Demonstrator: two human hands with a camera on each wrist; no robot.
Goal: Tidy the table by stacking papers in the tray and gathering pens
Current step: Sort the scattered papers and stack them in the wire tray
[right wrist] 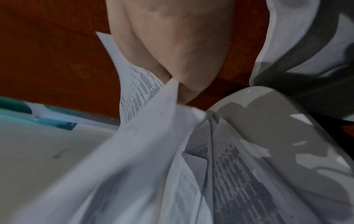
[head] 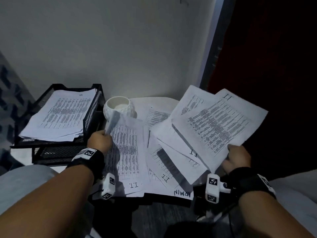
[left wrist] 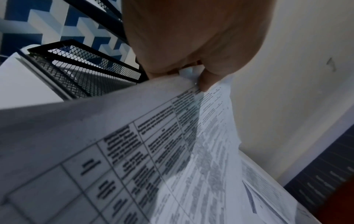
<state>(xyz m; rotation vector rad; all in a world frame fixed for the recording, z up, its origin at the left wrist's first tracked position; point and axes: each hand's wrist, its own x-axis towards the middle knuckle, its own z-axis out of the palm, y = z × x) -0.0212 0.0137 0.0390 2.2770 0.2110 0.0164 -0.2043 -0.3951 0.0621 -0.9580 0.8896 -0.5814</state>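
Observation:
Printed sheets lie scattered over a small round white table (head: pixel 159 100). My left hand (head: pixel 100 140) pinches the left edge of a table-printed sheet (head: pixel 126 148) marked "I.T.", lifting that edge; the wrist view shows thumb and fingers closed on the sheet (left wrist: pixel 153 144). My right hand (head: pixel 237 156) grips the near corner of a few text sheets (head: pixel 216 121), raised above the table; the held sheets (right wrist: pixel 153 136) fill the right wrist view. A black mesh tray (head: pixel 95 107) at the left holds a stack of papers (head: pixel 60 114). No pens show.
A white textured cup (head: pixel 119 108) stands between the tray and the loose sheets. A second mesh tray tier (head: pixel 56 152) sits under the first. The wall is close behind; a dark door (head: pixel 267 66) is at the right. A sheet marked "ADMIN" (head: pixel 181 193) overhangs the near edge.

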